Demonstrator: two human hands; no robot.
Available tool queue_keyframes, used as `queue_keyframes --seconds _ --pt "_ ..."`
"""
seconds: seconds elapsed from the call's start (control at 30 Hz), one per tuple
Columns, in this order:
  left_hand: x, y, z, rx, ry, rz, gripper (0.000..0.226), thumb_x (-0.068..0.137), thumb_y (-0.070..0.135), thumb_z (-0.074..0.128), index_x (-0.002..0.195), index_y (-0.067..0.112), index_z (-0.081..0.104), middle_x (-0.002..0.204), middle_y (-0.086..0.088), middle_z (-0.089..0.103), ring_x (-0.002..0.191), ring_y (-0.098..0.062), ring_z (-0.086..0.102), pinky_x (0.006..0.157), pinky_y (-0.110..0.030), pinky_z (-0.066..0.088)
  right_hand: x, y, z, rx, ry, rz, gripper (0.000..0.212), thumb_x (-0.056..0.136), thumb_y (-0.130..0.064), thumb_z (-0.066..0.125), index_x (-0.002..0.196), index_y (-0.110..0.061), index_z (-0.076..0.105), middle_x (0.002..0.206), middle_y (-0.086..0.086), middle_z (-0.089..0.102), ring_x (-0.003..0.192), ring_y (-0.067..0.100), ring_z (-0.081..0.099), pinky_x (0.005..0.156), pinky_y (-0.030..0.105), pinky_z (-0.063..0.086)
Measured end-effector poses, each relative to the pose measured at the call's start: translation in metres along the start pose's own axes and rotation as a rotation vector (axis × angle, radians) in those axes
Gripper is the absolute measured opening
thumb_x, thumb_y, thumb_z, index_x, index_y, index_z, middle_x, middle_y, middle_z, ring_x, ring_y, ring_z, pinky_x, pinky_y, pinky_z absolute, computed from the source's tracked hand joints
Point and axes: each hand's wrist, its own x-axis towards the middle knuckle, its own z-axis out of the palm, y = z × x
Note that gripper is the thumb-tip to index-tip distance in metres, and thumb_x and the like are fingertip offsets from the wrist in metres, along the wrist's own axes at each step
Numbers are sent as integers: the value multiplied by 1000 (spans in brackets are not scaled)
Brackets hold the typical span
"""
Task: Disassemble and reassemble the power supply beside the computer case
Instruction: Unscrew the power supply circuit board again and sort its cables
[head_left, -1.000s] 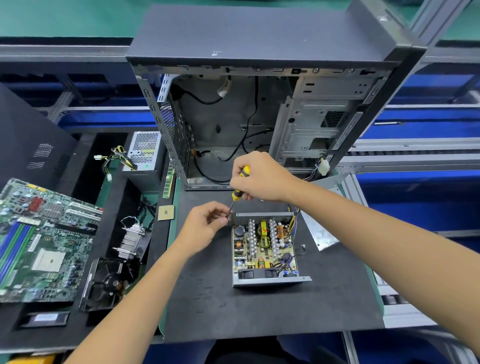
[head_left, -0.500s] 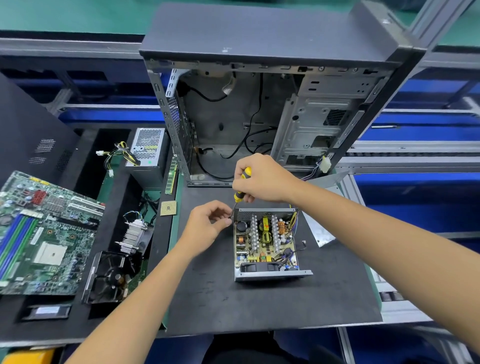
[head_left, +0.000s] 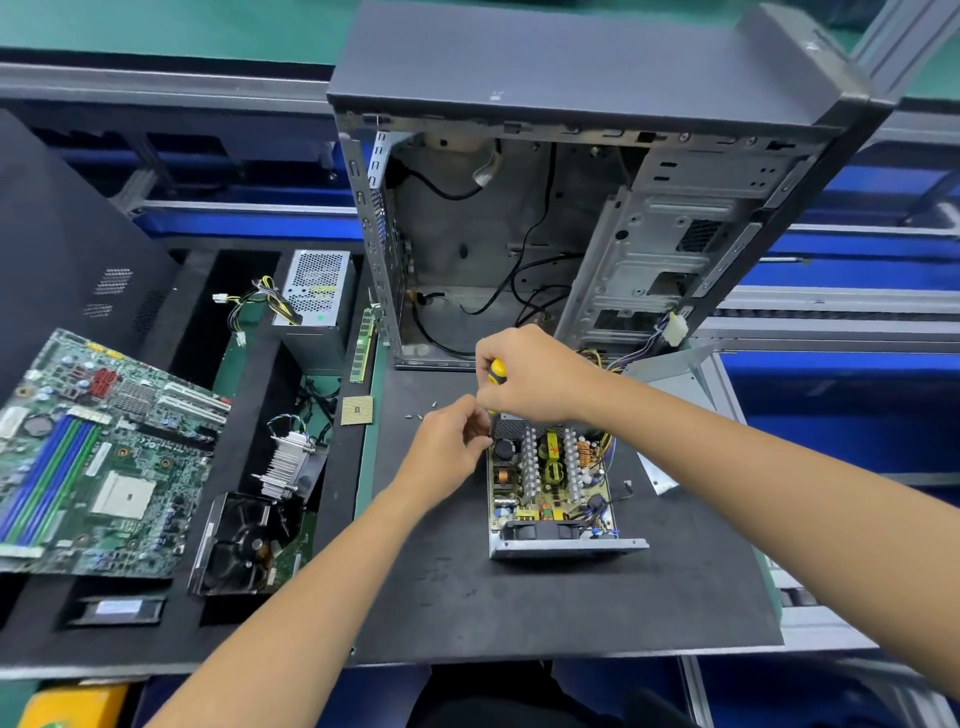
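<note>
Black foam matting covers the table (head_left: 519, 613) in front of you, and the open, lidless grey metal power supply (head_left: 558, 486) lies flat on it, just in front of the upright dark grey computer case (head_left: 545, 208), whose side is open toward you. Your right hand (head_left: 535, 376) is curled round the yellow-and-black handle of the screwdriver (head_left: 496, 371), which points downward at the far left corner of the power supply; the tip is hidden behind your fingers. Your left hand (head_left: 449, 441) sits at that same corner, fingers (head_left: 480, 434) bent inward against the perforated far wall; whether they pinch anything cannot be determined. Three small loose screws (head_left: 420, 413) lie on the mat just left of your left hand. A bare sheet-metal cover (head_left: 670, 400) rests to the right of the power supply, partly under your right forearm.

To the left, a foam tray holds a second boxed grey power supply with yellow-black wiring (head_left: 316, 301), a green memory stick (head_left: 362, 345), a square gold-backed processor chip (head_left: 357, 410), a finned aluminium heatsink (head_left: 288, 462), a black cooling fan (head_left: 244, 545) and a green motherboard (head_left: 88, 457)
</note>
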Motion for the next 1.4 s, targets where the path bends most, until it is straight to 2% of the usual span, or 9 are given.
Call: queue_keyframes --seconds 0.1,0.17,0.27,0.4,0.53,0.7,0.93,1.4 --pt "1 -5 8 27 27 -17 21 78 6 71 84 19 56 69 22 53 75 15 52 64 1 35 2 -1 8 -61 -36 -8 9 81 -23 64 81 -15 59 75 -5 54 65 18 53 53 29 40" --pt "1 -10 12 36 25 -30 17 78 7 70 85 16 58 68 20 54 75 13 53 63 0 36 3 0 10 -88 -44 -1 9 82 -23 63 82 -15 59 77 -2 57 64 16 51 51 28 37" --pt "2 -15 14 39 13 -42 15 78 7 70 85 13 58 69 15 56 75 5 54 62 -3 37 4 3 13 -103 -50 4 10 83 -23 62 84 -14 60 80 0 58 67 16 53 51 29 39" --pt "3 -15 13 1 -3 -58 16 79 5 70 88 9 59 67 14 55 70 7 53 61 -5 37 4 7 19 -143 -50 0 7 80 -20 58 81 -13 57 81 3 58 72 22 56 58 35 46" --pt "-1 -17 11 -76 -8 -87 15 77 5 73 83 5 59 64 11 54 60 2 49 59 -7 38 4 12 22 -132 -49 4 6 81 -20 58 81 -14 56 84 3 58 74 21 55 58 34 45" --pt "0 -21 9 -141 -27 -153 13 79 2 72 82 9 61 72 1 58 57 -1 44 60 -8 39 4 18 22 -83 -44 26 6 81 -20 59 80 -16 55 82 0 55 64 8 45 50 27 32" --pt "0 -26 11 -150 -50 -167 19 80 1 69 81 18 61 73 5 59 57 1 44 61 -8 40 4 19 22 -75 -45 26 7 80 -20 60 82 -15 57 81 -1 56 62 8 45 49 27 32" --pt "8 -29 16 -146 -45 -224 12 79 7 71 81 16 64 73 5 61 55 3 46 61 -8 42 7 16 20 -74 -75 39 9 81 -23 60 77 -19 53 76 -5 51 60 7 43 49 27 30"
